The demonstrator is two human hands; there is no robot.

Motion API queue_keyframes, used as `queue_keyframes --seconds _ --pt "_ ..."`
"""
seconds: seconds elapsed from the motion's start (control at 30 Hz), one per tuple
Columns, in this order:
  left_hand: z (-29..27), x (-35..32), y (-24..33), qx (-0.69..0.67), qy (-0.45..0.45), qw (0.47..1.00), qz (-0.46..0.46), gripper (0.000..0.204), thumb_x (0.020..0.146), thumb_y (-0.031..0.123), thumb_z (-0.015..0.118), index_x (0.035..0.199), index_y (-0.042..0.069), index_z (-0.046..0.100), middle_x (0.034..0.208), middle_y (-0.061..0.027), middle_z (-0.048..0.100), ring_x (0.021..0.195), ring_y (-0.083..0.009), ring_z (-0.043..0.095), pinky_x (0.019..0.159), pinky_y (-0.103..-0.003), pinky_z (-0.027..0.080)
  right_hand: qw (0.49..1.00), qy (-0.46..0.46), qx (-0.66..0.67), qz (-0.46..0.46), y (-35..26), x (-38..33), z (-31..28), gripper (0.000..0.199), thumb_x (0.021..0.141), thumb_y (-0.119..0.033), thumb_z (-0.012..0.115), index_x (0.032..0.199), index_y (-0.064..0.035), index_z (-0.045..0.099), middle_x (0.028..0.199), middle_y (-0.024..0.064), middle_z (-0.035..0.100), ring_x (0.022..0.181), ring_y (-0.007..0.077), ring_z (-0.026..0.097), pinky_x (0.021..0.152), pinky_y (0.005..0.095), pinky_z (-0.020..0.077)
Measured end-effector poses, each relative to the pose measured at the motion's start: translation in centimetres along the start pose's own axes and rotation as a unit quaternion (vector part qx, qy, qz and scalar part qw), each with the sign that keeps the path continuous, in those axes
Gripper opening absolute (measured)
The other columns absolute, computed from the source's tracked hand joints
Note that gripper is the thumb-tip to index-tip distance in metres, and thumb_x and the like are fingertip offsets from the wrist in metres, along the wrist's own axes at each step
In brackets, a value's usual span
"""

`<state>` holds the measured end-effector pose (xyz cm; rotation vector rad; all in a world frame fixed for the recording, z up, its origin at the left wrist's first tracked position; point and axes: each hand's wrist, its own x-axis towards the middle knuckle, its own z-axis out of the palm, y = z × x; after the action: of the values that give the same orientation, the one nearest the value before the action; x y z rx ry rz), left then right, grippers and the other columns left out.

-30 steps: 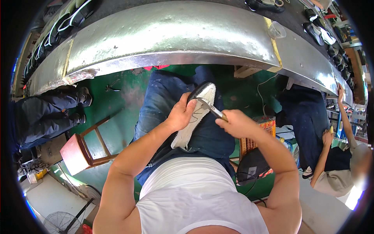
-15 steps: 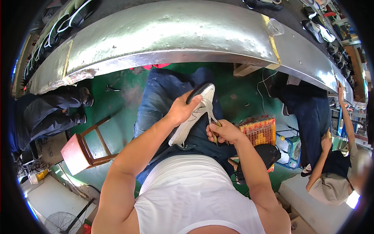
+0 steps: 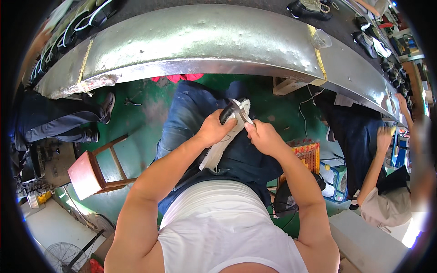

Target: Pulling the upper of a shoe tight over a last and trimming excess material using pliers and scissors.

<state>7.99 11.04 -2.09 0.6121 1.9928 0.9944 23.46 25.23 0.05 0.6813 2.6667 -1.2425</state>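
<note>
My left hand (image 3: 215,131) is closed around the side of a shoe (image 3: 223,152), held tilted over my lap with its pale underside up. A toothed dark edge runs round that underside, and a black part shows by my fingers. My right hand (image 3: 266,135) is closed beside the toe end, on the shoe's right. From its fingers a narrow grey hand tool (image 3: 241,112) reaches across the toe. My palm hides its handles, so its exact kind does not show.
A metal-faced bench (image 3: 195,41) curves ahead, with shoes (image 3: 309,9) on top and a clear cup (image 3: 321,39) at its edge. A stool (image 3: 86,177) lies left. Co-workers' legs (image 3: 68,116) are at left; another person's arm (image 3: 375,159) is at right. Behind my right arm sits a beaded mat (image 3: 307,154).
My right hand has moved up and forward to the toe, its grip turned, and the tool's yellowish handles are now hidden. My left hand keeps the shoe in nearly the same place.
</note>
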Motion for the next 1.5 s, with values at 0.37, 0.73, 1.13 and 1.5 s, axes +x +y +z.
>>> queue_keyframes --seconds 0.37,0.73,1.13,1.5 --pt "-2.7 -0.8 -3.7 -0.015 0.002 0.996 0.087 0.065 0.092 0.037 0.07 0.132 -0.008 0.046 0.111 -0.022 0.067 0.106 -0.0282 0.065 0.093 -0.037 0.05 0.968 0.028 0.238 0.066 1.9 -2.8 0.6 0.044 0.104 -0.035 0.044 0.094 0.0051 0.059 0.076 0.0121 0.066 0.066 0.0191 0.066 0.065 0.0326 0.0525" --pt "-11.1 -4.3 7.5 -0.683 -0.186 0.701 0.088 0.078 0.098 0.065 0.036 0.148 0.005 0.038 0.143 -0.0134 0.051 0.129 -0.0285 0.053 0.108 -0.046 0.042 0.978 0.066 0.192 0.046 0.4 -3.9 -1.6 0.043 0.104 -0.034 0.045 0.097 0.005 0.061 0.076 0.0112 0.066 0.067 0.0182 0.066 0.065 0.0324 0.0532" --pt "-12.5 -3.5 10.6 -0.64 -0.043 0.765 0.067 0.054 0.106 0.047 0.037 0.143 0.008 0.043 0.138 -0.0118 0.054 0.124 -0.0264 0.057 0.106 -0.048 0.047 0.982 0.165 -0.084 -0.043 -4.4 -0.8 -6.9 0.042 0.1 -0.042 0.049 0.093 -0.0024 0.061 0.078 0.019 0.066 0.078 0.0405 0.066 0.07 0.0484 0.0504" --pt "-19.0 1.9 14.4 -0.388 0.106 0.907 0.126 0.079 0.099 0.061 0.042 0.142 -0.005 0.04 0.132 -0.0222 0.057 0.122 -0.0295 0.058 0.106 -0.044 0.044 0.881 0.337 -0.33 -0.045 -5.3 9.6 -15.2 0.041 0.094 -0.043 0.06 0.097 -0.002 0.061 0.09 0.0165 0.066 0.083 0.0377 0.066 0.071 0.0476 0.0521"
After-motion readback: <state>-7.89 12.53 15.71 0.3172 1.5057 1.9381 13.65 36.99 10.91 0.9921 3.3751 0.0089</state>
